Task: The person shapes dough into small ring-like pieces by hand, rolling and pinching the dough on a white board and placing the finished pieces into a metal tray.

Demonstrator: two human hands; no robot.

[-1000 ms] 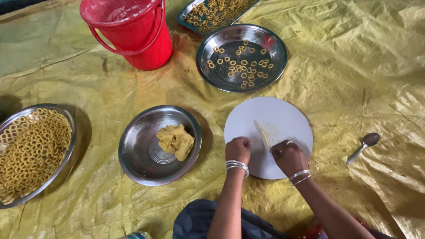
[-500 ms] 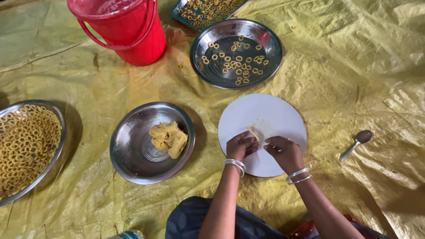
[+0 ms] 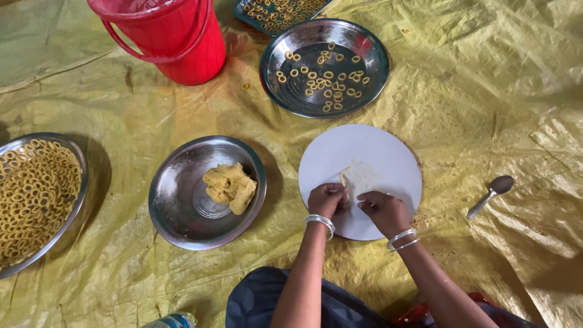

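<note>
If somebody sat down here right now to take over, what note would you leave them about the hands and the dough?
Left hand: pinching a thin dough strip on the round white board.
Right hand: on the board beside it, fingers curled, apparently holding nothing.
Dough lump: in the steel plate to the left.
Done: many dough rings lie in the far plate; the left plate is full of them.
Left: this strip is not yet a ring; the lump remains.

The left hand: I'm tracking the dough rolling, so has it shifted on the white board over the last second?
Yes. The left hand moved toward the right hand, nearer the white board's middle.
</note>
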